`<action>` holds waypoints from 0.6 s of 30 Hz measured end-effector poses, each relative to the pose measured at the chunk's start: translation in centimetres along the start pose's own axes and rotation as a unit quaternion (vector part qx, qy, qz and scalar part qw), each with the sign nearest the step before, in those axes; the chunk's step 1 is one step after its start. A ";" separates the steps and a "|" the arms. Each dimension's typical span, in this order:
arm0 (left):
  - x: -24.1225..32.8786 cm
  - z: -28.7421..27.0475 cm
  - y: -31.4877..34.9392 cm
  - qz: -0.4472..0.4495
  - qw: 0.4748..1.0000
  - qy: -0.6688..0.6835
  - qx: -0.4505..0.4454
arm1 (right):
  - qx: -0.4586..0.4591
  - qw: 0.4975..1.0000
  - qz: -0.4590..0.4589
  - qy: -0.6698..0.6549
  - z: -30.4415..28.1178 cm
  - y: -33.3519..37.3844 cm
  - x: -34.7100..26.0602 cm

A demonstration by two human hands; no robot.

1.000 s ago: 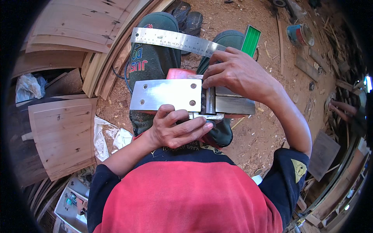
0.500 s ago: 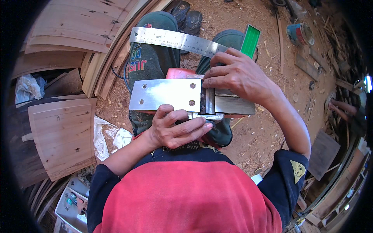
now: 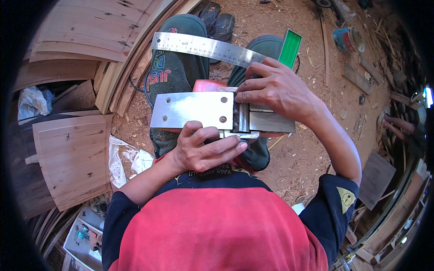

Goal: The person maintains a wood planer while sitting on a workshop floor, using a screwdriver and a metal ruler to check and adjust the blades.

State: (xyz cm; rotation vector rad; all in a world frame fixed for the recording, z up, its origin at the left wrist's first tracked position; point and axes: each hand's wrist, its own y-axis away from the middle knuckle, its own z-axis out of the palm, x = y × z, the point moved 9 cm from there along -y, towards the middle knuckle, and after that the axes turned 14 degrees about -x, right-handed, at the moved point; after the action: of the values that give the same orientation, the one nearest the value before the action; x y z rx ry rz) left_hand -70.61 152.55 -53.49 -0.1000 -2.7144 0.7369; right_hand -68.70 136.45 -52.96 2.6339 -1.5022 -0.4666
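An electric hand planer [image 3: 192, 109] lies upside down across my lap, its shiny metal sole facing up with screws near the corners. The dark slot with the cutter drum [image 3: 243, 118] runs between the two sole plates. My left hand [image 3: 203, 147] grips the planer's near side beside the drum, fingers bent, thumb hidden. At the drum's far end, my right hand [image 3: 280, 88] presses its curled fingertips; whether they pinch a small part is hidden. Beyond it, a steel ruler [image 3: 203, 46] spans my knees, and a green tray-like case [image 3: 290, 49] rests by my right knee.
Curved wooden panels [image 3: 74, 158] and long boards [image 3: 113, 86] stack up on the left. Wood shavings cover the floor [image 3: 294, 158]. A paint tin [image 3: 349, 39] and scrap wood [image 3: 361, 72] lie at right, near another person's bare limb [image 3: 398, 128]. Sandals [image 3: 221, 25] sit beyond my knees.
Almost nothing differs. The ruler and the green case have shifted very slightly; both hands keep their places on the planer.
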 end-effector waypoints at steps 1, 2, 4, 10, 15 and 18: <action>0.0 0.0 0.0 0.000 1.000 0.000 0.000 | 0.002 1.000 0.001 0.004 0.0 0.0 0.0; 0.1 0.0 -0.1 0.001 1.000 0.003 -0.003 | 0.002 1.000 0.002 0.004 -0.1 0.1 0.0; 0.1 -0.1 -0.2 0.001 1.000 0.003 -0.008 | -0.007 1.000 0.002 -0.002 -0.3 0.1 -0.1; 0.5 -0.2 -0.5 -0.001 0.999 -0.016 -0.035 | -0.064 0.992 0.078 -0.077 -0.6 -0.2 0.5; 0.6 0.3 -0.6 0.002 0.997 -0.027 -0.071 | -0.073 0.987 0.103 -0.095 -0.4 -0.6 0.5; 0.6 0.3 -0.6 0.002 0.997 -0.030 -0.070 | -0.069 0.989 0.102 -0.080 -0.3 -1.1 0.5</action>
State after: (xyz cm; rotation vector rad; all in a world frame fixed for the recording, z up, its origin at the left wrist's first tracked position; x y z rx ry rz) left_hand -71.30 151.96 -53.26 -0.1187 -2.8221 0.5600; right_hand -67.52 136.60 -53.04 2.3550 -1.6947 -0.7480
